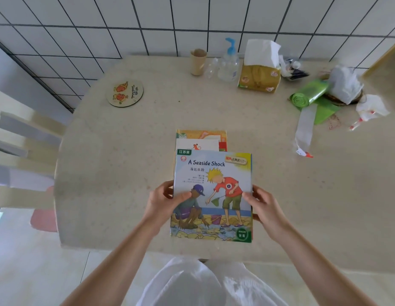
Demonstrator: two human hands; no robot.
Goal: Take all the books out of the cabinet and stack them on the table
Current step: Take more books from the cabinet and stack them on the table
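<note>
I hold a picture book titled "A Seaside Shock" (pixel 214 173) over the near middle of the beige table (pixel 126 162). My left hand (pixel 165 202) grips its left edge, thumb on the cover. My right hand (pixel 261 205) grips its right edge the same way. The book partly covers a small stack of books (pixel 201 140) lying flat on the table just beyond it; only the far ends of an orange cover and a white cover show. The cabinet is out of view.
A round cartoon coaster (pixel 124 92) lies at the far left. Along the tiled wall stand a brown cup (pixel 198 61), a pump bottle (pixel 229 62) and a tissue pack (pixel 259 69). A green bag roll (pixel 309 94) and plastic clutter sit at the right. A chair (pixel 26 146) stands left.
</note>
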